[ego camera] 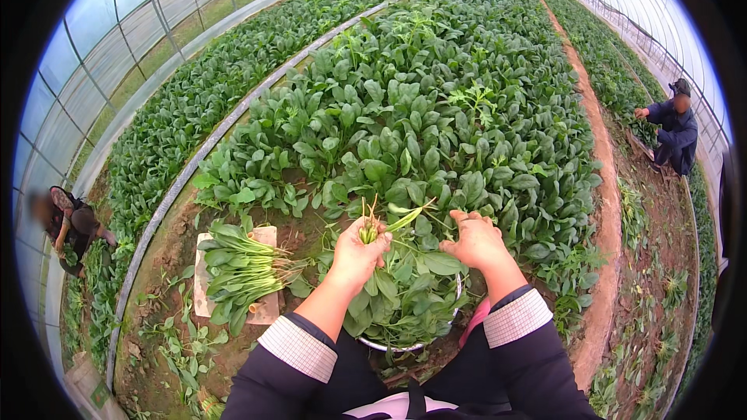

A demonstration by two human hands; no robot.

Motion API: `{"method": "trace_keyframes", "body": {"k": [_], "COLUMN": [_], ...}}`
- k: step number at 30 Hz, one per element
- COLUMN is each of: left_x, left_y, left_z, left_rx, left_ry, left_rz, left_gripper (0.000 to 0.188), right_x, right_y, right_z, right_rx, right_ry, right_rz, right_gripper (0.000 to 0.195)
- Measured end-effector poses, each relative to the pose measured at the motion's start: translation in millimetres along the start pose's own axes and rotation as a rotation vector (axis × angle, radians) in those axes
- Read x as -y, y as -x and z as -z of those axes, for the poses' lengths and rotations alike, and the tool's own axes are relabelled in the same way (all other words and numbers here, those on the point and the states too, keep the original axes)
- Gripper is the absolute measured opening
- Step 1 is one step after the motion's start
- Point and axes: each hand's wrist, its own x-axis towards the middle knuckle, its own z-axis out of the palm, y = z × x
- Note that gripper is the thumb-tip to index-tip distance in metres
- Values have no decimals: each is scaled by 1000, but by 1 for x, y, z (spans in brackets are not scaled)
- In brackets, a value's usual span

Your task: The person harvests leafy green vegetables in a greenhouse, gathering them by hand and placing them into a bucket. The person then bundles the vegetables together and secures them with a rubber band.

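Observation:
My left hand [360,249] is closed around a few leafy green plants, probably spinach [369,230], with their thin roots pointing up. One more stem [411,219] sticks out to the right from beside its thumb. To the right, my right hand [475,238] has its fingers apart, and I see nothing held in it. Below both hands a round basin with a pale rim [392,348] is heaped with loose green leaves [402,303]. On my left, a bunch of trimmed-looking plants [248,271] lies across a flat board [265,315], roots towards me and the right.
Dense rows of leafy plants [408,111] fill the bed ahead. A grey pipe-like edging [192,169] runs along the left, a bare soil ridge [601,186] on the right. One person [674,128] crouches at right, another [73,224] bends at left. A sack [90,388] stands lower left.

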Motion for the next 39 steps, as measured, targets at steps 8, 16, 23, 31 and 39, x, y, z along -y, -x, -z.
{"method": "trace_keyframes", "body": {"k": [8, 16, 23, 31, 39], "left_x": [0, 13, 18, 9, 16], "left_y": [5, 0, -7, -11, -24], "left_z": [-11, -34, -32, -55, -42], "left_rx": [144, 300, 153, 162, 44], "left_ry": [-127, -155, -367, -250, -401], "left_rz": [62, -11, 50, -4, 73], "left_gripper": [27, 35, 18, 19, 21], "right_x": [41, 37, -15, -273, -352], "right_y": [11, 19, 16, 63, 99], "right_z": [-2, -11, 1, -133, -169], "right_rx": [-33, 38, 207, 1053, 914], "right_ry": [-895, -781, -511, 339, 655], "right_rz": [84, 172, 176, -293, -302], "right_gripper": [11, 20, 24, 25, 34]}}
